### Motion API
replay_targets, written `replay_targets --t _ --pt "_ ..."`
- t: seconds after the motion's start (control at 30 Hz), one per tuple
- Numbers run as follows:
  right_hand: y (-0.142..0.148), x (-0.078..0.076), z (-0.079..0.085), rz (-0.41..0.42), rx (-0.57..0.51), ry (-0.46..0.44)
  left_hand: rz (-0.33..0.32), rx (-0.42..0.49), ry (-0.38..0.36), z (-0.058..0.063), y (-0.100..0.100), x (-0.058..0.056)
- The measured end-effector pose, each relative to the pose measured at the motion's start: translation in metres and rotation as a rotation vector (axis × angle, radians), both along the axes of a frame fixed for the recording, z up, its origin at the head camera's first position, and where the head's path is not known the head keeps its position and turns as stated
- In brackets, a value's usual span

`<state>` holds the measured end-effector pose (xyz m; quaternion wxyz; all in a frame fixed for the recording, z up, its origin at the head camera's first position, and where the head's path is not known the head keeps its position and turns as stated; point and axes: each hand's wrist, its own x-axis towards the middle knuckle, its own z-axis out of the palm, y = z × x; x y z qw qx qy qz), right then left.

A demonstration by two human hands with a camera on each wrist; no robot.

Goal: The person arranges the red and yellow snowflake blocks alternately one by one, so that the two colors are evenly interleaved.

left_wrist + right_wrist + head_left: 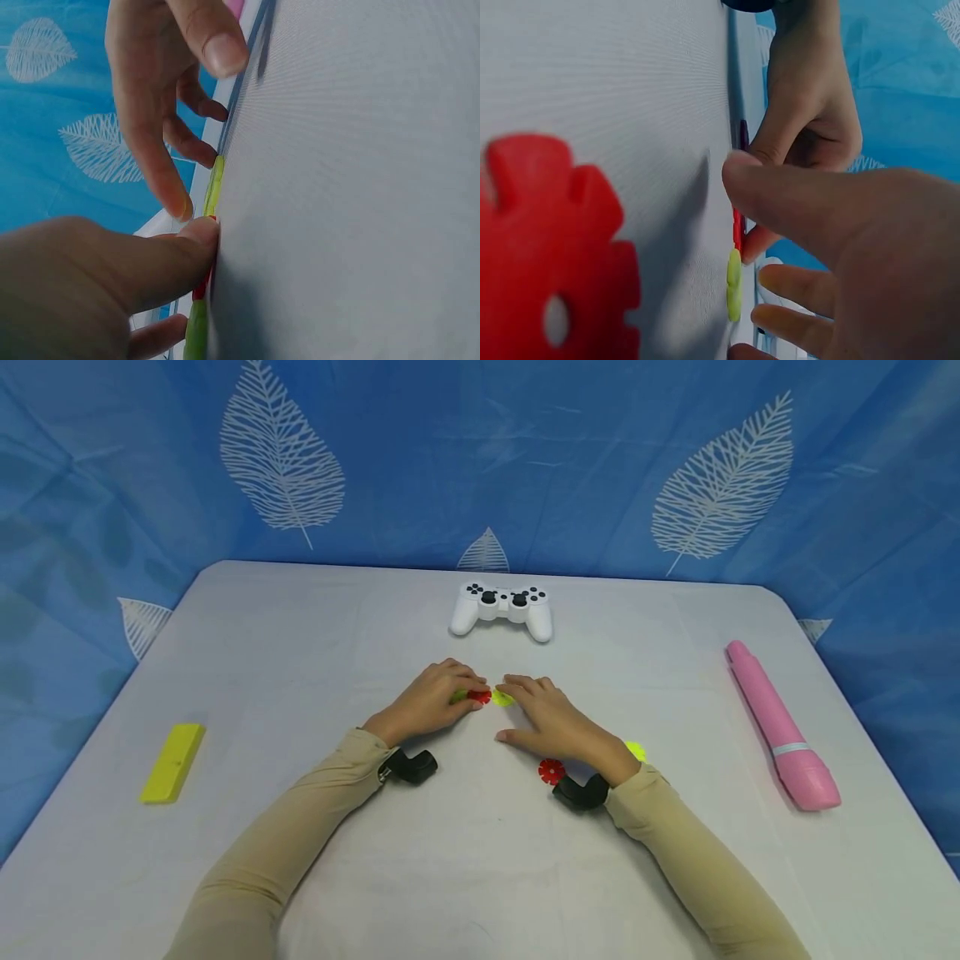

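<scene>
My left hand [431, 700] pinches a red notched plastic disc [482, 697] between thumb and fingers, low over the table. Against that disc, partly under the fingers, sits a yellow-green disc [196, 331]. A yellow disc [502, 698] stands at the red one's other side; whether they interlock I cannot tell. My right hand [551, 720] is spread above and beside the yellow disc, thumb apart from the fingers, gripping nothing. Below the right palm lies another red disc [551, 771], large and blurred in the right wrist view. One more yellow disc [636, 751] shows behind the right wrist.
A white game controller [501, 610] lies beyond the hands. On the left rests a yellow block [172, 763], and on the right a folded pink umbrella [780, 727]. A blue leaf-patterned curtain [495, 460] hangs behind the white table [480, 868].
</scene>
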<state>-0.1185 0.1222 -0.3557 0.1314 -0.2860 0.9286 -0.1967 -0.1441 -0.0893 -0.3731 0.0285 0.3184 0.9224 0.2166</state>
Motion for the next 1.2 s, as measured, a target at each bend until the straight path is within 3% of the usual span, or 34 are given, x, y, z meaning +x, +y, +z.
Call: replay_targets --t 0.17,0.33,0.73,1.2 --pt "0.008 0.007 -0.001 0.096 0.003 0.018 -0.001 0.002 -0.001 0.0 0.0 0.0" --pt "0.008 0.014 -0.002 0.136 0.0 0.04 -0.003 0.006 0.0 0.001 0.0 0.0" --pt "0.002 0.018 -0.006 0.099 0.055 0.041 0.004 0.031 -0.012 0.001 0.001 0.0" --pt "0.005 0.019 -0.001 0.037 0.0 0.028 0.025 0.025 -0.047 0.002 0.001 0.002"
